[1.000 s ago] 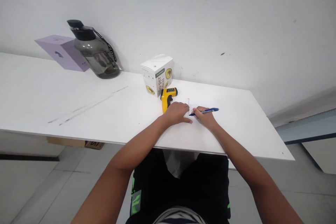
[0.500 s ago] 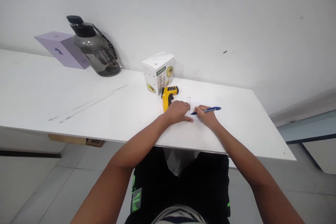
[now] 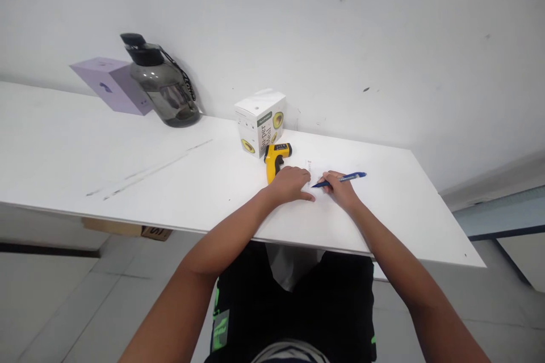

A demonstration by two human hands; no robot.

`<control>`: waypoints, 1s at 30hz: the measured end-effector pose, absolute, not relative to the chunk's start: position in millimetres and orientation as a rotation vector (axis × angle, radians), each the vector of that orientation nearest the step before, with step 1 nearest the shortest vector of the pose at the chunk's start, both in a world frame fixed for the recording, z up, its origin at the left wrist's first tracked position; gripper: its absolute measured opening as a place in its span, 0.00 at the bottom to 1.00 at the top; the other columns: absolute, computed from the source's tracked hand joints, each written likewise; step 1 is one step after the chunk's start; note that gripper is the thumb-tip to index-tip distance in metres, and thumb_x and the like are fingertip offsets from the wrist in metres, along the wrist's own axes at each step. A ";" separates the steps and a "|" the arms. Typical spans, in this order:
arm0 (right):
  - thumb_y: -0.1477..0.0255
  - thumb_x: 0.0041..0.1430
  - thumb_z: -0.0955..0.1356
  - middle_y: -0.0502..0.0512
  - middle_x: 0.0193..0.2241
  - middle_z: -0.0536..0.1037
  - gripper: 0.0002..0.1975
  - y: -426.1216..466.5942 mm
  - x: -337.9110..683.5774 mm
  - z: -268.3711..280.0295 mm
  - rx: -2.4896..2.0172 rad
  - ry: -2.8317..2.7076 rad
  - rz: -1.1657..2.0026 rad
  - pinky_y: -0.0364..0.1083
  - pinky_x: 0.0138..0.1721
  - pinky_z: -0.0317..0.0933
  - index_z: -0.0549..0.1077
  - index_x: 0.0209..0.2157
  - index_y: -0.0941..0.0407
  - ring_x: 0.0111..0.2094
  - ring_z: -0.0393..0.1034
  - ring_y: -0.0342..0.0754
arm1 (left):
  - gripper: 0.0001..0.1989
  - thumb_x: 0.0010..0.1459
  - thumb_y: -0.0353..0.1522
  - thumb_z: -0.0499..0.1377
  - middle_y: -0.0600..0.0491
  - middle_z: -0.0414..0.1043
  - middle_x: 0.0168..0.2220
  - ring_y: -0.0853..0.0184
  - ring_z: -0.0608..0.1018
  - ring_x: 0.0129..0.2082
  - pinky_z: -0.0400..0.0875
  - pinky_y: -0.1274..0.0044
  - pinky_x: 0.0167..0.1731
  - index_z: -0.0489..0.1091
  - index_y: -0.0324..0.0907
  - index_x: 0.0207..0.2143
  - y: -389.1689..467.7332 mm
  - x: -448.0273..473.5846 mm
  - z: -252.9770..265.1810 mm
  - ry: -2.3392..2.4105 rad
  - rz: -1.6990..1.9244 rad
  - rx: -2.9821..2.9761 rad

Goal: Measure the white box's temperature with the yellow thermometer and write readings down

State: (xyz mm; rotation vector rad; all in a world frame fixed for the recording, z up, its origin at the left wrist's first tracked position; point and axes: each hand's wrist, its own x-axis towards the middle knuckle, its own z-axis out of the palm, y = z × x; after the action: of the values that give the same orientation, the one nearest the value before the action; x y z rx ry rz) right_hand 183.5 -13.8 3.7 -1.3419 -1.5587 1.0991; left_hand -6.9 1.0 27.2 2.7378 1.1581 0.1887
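Slim blue plastic pen [image 3: 340, 180] sits in the right hand [image 3: 340, 190], fingers pinched round its front end; tip points left & down onto a small white paper slip [image 3: 313, 177] w/ faint print at its far end. Pen barrel sticks out to the right, lying low over the white flat counter [image 3: 128, 164]. Slip lies flat on the counter, right of centre, btwn the two hands.

Left hand [image 3: 290, 184] rests palm down on the counter, fingers together & flat, fingertips touching the slip's left edge; holds nothing. Both forearms come in from the near edge, converging on the slip.

Just far-left of the left hand: yellow & black pistol-shaped handheld thermometer [image 3: 276, 156], lying on its side, grip pointing toward the near edge, close to the knuckles; touching or not, can't tell. Right behind it, a white cardboard carton w/ avocado pics & green lettering [image 3: 260, 123], upright, near the white wall [image 3: 383, 22].

Well off to the far left: big smoky-grey translucent water jug w/ black cap & strap [image 3: 164, 82], leaning vs. the wall; beside it on the left a pale lilac rectangular box [image 3: 111, 84], touching or nearly so.

Under the counter, left: brown cardboard box [image 3: 128, 228], only its edge showing. Near edge: person's black shorts w/ green marks [image 3: 293, 300].
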 end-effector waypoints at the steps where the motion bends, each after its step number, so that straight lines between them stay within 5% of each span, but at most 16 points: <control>1: 0.51 0.57 0.59 0.46 0.13 0.63 0.24 -14.1 183.8 2.9 -1.309 -1.524 1.124 0.42 0.19 0.49 0.71 0.27 0.57 0.15 0.52 0.40 | 0.28 0.52 0.53 0.58 0.48 0.73 0.46 0.57 0.73 0.47 0.63 0.69 0.44 0.69 0.41 0.45 1.2 -7.3 26.5 1.148 0.194 2.743; 6: 0.49 0.60 0.55 0.45 0.12 0.60 0.27 -23.0 186.7 7.0 -1.319 -1.523 0.812 0.44 0.22 0.54 0.73 0.33 0.55 0.16 0.56 0.43 | 0.29 0.49 0.55 0.58 0.48 0.73 0.47 0.56 0.73 0.47 0.64 0.68 0.45 0.69 0.42 0.44 1.0 -8.0 23.8 1.169 0.224 2.750; 10: 0.53 0.59 0.60 0.54 0.29 0.76 0.21 -21.8 193.4 10.1 -1.459 -1.597 0.388 0.47 0.34 0.63 0.74 0.36 0.54 0.31 0.70 0.49 | 0.29 0.49 0.55 0.58 0.48 0.73 0.46 0.56 0.74 0.46 0.65 0.68 0.45 0.69 0.43 0.44 0.6 -8.6 24.0 1.179 0.239 2.756; 13: 0.59 0.59 0.61 0.57 0.41 0.75 0.19 -13.1 201.2 5.6 -1.532 -1.638 0.202 0.50 0.39 0.63 0.70 0.47 0.55 0.36 0.70 0.51 | 0.28 0.49 0.55 0.59 0.49 0.74 0.45 0.56 0.74 0.46 0.65 0.68 0.45 0.70 0.44 0.43 0.0 -9.7 25.1 1.173 0.225 2.750; 19: 0.71 0.58 0.58 0.56 0.40 0.75 0.19 -2.9 211.1 -7.4 -1.749 -1.668 0.110 0.49 0.39 0.62 0.69 0.50 0.55 0.36 0.70 0.50 | 0.28 0.50 0.55 0.58 0.49 0.73 0.47 0.57 0.74 0.48 0.65 0.68 0.46 0.70 0.43 0.43 0.6 -11.4 22.8 1.158 0.247 2.750; 30: 0.74 0.59 0.56 0.62 0.45 0.73 0.22 0.1 211.7 -7.9 -2.014 -1.603 0.087 0.49 0.36 0.59 0.66 0.53 0.57 0.38 0.70 0.53 | 0.29 0.51 0.55 0.57 0.47 0.73 0.47 0.57 0.73 0.48 0.65 0.67 0.46 0.70 0.43 0.44 0.4 -9.8 20.9 1.158 0.220 2.775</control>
State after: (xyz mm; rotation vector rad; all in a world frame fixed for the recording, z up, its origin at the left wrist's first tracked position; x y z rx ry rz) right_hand 211.7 0.1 -7.9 -2.0141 -1.6032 0.0869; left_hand -9.8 0.4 20.9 2.7749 1.1585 0.2205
